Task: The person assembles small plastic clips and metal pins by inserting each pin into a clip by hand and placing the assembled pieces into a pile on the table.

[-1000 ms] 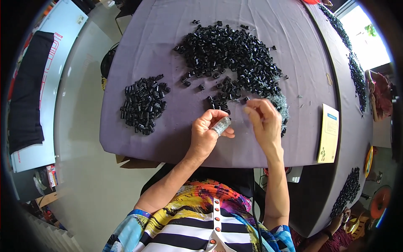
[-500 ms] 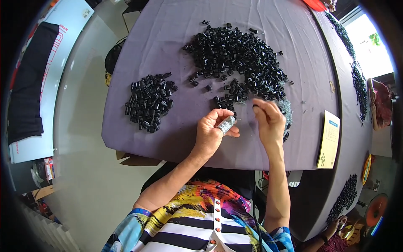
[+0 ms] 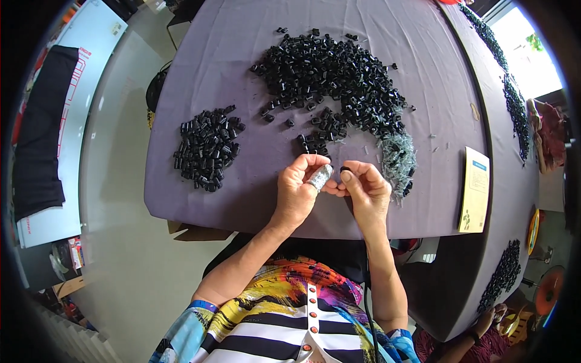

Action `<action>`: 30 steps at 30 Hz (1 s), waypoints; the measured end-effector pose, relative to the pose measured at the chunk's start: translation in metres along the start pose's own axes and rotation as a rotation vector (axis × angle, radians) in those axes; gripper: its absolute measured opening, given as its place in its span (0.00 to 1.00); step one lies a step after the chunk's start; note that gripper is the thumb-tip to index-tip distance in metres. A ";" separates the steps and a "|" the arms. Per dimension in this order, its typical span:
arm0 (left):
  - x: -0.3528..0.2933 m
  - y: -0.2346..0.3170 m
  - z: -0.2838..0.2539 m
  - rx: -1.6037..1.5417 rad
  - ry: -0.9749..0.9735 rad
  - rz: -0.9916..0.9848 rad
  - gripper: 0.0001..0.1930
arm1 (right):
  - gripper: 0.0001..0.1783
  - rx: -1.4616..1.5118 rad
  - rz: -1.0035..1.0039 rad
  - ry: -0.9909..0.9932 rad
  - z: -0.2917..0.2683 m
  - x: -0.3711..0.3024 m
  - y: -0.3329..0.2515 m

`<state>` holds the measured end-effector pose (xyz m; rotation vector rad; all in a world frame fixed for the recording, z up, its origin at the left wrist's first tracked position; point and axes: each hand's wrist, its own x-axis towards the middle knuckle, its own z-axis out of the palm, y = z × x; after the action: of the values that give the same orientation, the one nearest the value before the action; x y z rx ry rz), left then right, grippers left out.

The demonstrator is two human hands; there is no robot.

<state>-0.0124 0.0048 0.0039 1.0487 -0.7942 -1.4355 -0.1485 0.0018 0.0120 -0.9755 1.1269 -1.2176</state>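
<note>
My left hand [image 3: 295, 189] is closed, with a silver-grey wrap [image 3: 321, 176] around its thumb. Whatever its fingertips grip, if anything, is hidden. Close beside it, my right hand [image 3: 368, 193] pinches a small black plastic piece [image 3: 345, 170] between thumb and forefinger. The fingertips of both hands nearly meet over the near edge of the table. Just beyond them lies a large, curved heap of small black plastic pieces [image 3: 330, 69]. A smaller pile of black pieces [image 3: 207, 148] sits to the left. Right of my right hand is a mound of thin, clear grey bits [image 3: 397, 158].
A grey cloth covers the table [image 3: 254, 209]. A yellow booklet [image 3: 474, 190] lies at its right edge. More black pieces [image 3: 501, 275] are spread on another table at the right, where a person's hand [image 3: 493, 317] shows. A cardboard flap [image 3: 200, 232] juts out below the table edge.
My right hand has moved left and toward me, from beside the grey mound to my left hand, with the black piece pinched. The grey mound is now uncovered. My view has shifted slightly.
</note>
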 end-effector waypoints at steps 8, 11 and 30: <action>0.000 0.003 0.004 0.012 -0.013 0.013 0.05 | 0.08 -0.070 -0.003 -0.001 0.003 -0.002 0.001; -0.001 0.005 0.004 0.074 -0.023 -0.024 0.08 | 0.07 -0.113 -0.015 0.004 0.002 -0.003 0.003; -0.017 0.021 0.012 0.452 -0.114 -0.019 0.06 | 0.15 -0.888 -0.546 -0.057 0.004 -0.011 -0.010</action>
<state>-0.0159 0.0177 0.0301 1.3217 -1.2319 -1.3725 -0.1469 0.0118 0.0233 -2.0787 1.4361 -1.0750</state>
